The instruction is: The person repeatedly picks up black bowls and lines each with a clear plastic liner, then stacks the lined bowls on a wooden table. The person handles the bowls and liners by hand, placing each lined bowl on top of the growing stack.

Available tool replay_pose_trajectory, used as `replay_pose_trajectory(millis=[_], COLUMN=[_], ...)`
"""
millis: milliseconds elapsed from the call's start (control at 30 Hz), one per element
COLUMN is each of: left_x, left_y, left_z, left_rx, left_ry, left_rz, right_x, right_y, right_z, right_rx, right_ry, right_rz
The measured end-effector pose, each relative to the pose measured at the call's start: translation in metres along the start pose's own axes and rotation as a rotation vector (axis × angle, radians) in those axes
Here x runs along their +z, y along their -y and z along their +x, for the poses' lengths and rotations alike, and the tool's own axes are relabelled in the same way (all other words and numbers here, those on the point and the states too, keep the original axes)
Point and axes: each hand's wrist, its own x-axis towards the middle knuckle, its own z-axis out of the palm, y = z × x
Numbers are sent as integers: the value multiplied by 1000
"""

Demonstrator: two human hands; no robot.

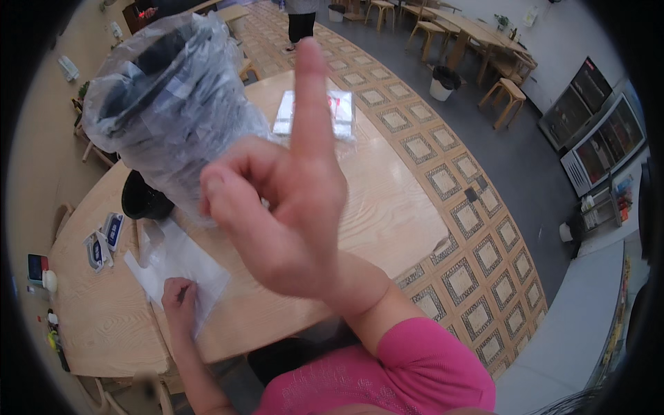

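Observation:
Close to the camera, my right hand [290,207] is raised with the index finger straight up and the other fingers curled; I see nothing held in it. My left hand [179,303] rests on a white plastic carrier bag [179,249] lying flat on the wooden table [384,207], its fingers loosely curled with nothing visible in them. Beyond the right hand stands a large stack of black containers [150,57] wrapped in clear plastic [192,119]. A black bowl [148,197] sits beside its base. Farther back on the table lies a white plastic-wrapped pack [342,111] with red print.
Two blue-and-white packets [112,231] lie left of the carrier bag. A person [302,23] stands on the tiled floor [461,280] beyond the table. Stools [506,96], a lined bin [442,91] and glass-door refrigerators [612,140] are farther off at the right.

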Motion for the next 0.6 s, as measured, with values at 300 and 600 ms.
replay_pose_trajectory(millis=[300,600], left_x=[3,8], left_y=[-8,-2], left_z=[4,-6], left_rx=[82,90], left_ry=[-11,-34], left_rz=[12,12], right_x=[22,37], right_y=[-15,-12], right_z=[-18,-45], right_rx=[-154,-251], right_ry=[979,1464], right_rz=[-394,-200])
